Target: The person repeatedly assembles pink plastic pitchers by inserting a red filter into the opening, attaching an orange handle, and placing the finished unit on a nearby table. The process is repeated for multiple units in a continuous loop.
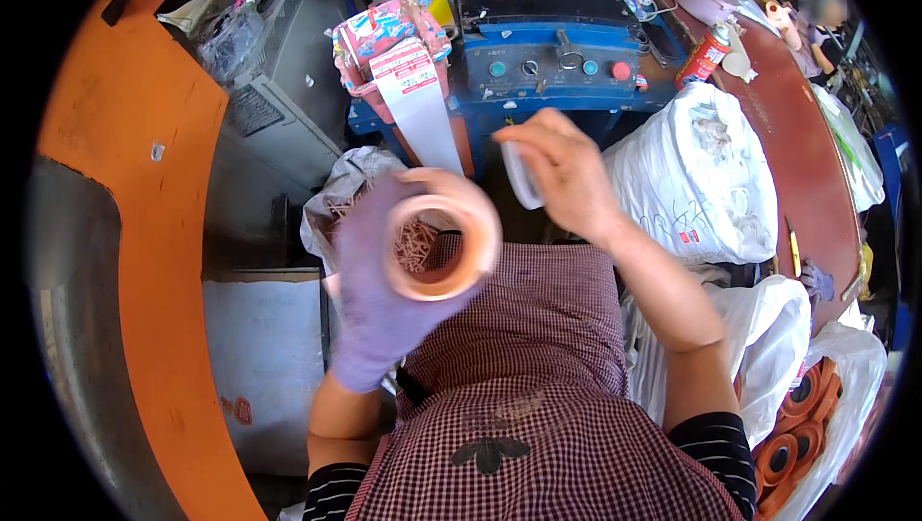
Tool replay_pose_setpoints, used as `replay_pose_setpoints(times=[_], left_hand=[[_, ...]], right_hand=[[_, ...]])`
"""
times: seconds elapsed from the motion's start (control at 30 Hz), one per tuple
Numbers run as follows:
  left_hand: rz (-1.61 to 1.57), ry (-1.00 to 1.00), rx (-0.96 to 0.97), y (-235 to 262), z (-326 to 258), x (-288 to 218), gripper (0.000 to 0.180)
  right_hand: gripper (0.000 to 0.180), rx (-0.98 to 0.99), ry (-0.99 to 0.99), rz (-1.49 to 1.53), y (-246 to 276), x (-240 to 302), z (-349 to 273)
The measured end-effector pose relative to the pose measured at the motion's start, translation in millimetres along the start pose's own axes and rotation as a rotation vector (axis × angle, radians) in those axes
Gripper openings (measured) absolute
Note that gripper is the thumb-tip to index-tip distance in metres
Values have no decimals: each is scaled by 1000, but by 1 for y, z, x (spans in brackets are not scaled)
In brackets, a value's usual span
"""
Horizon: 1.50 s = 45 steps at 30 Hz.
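Note:
My left hand, in a purple glove, is closed round a hollow peach-coloured plastic ring piece. Its round opening faces me, and small reddish-brown bits show through it. My right hand, bare, is raised to the right of the ring piece and apart from it. Between its thumb and fingers is a thin translucent white piece with a curved edge; blur hides its exact kind. Below and behind my left hand, partly covered by it, is a whitish bag holding reddish-brown bits.
Ahead stands a blue machine panel with buttons. A pink basket carries a label roll. On the right are a white sack, a spray can on a brown table, and bagged orange-brown rings. An orange machine frame rises left.

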<state>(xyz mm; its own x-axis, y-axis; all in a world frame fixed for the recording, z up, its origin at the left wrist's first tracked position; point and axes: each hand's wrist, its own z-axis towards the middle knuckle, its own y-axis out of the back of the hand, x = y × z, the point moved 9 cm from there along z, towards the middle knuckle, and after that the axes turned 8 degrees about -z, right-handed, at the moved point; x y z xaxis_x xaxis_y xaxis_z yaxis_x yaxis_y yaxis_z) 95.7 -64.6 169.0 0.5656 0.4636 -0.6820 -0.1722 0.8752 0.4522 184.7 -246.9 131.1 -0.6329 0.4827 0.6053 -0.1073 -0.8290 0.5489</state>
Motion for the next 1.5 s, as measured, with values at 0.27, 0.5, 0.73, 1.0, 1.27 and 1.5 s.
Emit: replay_pose_setpoints(times=[0.27, 0.5, 0.73, 1.0, 1.27, 1.5], left_hand=[[-362, 158, 99, -72, 4, 31, 75], [-138, 3, 168, -88, -3, 24, 102], [-103, -98, 140, -98, -10, 28, 99], [-150, 14, 189, -110, -16, 22, 92], [-33, -101, 174, -119, -16, 0, 91], [-73, -90, 253, -118, -16, 9, 101]], right_hand=[[19, 34, -44, 113, 1, 8, -61], [10, -132, -264, 148, 53, -5, -84], [35, 115, 215, -12, 41, 81, -59], [22, 182, 226, -239, 13, 75, -68], [15, 245, 78, -281, 12, 62, -66], [8, 620, 240, -427, -3, 63, -69]])
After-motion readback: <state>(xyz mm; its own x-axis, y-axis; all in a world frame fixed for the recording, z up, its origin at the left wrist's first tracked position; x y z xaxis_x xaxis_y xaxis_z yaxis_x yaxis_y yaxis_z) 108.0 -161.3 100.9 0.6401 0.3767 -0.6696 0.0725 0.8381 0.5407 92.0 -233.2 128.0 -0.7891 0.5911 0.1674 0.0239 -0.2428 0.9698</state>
